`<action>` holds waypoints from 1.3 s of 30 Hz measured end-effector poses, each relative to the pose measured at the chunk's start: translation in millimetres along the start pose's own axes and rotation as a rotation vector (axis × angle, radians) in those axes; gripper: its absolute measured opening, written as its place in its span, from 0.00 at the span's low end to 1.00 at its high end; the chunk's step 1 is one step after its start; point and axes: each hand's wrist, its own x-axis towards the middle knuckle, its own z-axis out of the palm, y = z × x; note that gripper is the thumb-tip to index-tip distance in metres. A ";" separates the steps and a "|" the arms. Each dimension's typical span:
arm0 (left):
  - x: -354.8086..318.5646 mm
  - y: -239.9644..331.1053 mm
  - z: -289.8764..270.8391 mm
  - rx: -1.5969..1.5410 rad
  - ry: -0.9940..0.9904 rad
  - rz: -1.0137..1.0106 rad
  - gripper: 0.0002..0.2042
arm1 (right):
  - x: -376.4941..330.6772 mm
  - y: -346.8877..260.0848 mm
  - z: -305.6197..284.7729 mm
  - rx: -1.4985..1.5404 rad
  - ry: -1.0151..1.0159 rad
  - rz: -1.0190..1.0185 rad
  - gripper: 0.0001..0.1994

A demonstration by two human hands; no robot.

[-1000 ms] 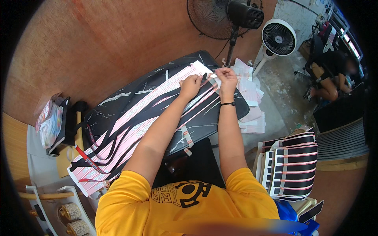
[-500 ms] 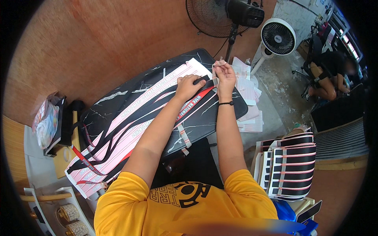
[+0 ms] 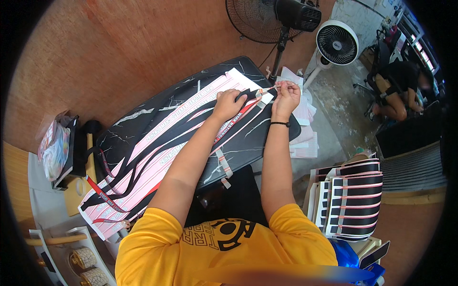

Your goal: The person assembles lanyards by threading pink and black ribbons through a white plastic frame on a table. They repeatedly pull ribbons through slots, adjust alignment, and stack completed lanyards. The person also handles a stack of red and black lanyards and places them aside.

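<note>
seen from above: a black marble-look table (image 3: 248,138) with a long pink-and-white striped sheet (image 3: 157,157) laid slantwise across it, black strips peeled or cut along its length. at the far end of the sheet, left hand (image 3: 229,102) pressed down on the paper, fingers curled over it, holding it flat rather than gripping. just beside it, right hand (image 3: 285,95) raised a little off the table, thumb and fingers pinched on the end of a thin red-and-white strip (image 3: 265,89) running from the sheet's far corner; a dark wristband (image 3: 279,124) on that wrist. both forearms bare, reaching out from a yellow shirt (image 3: 224,248) at the bottom edge.

around the table: red lanyard (image 3: 102,193) lying over the sheet's near end at the left. short white strips (image 3: 223,164) stuck to the table's near edge. loose pink-lined papers (image 3: 303,143) on the floor past the right side of the table. stack of black cards with pink stripes (image 3: 355,195) at lower right. two fans beyond the table, a black standing fan (image 3: 272,19) and a white round fan (image 3: 338,44). far right, another person (image 3: 398,88) crouched on the floor, well apart.
</note>
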 end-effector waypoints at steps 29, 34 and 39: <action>-2.7 2.7 -3.1 -0.137 0.128 -0.090 0.18 | -2.1 10.5 -4.1 0.004 -0.136 0.172 0.10; -3.3 7.7 -8.9 -0.083 0.065 -0.046 0.17 | -11.9 11.9 9.3 0.235 -0.411 0.346 0.20; 0.2 3.5 -10.1 -0.324 0.027 -0.219 0.22 | -13.3 20.2 16.5 0.232 -0.405 0.355 0.24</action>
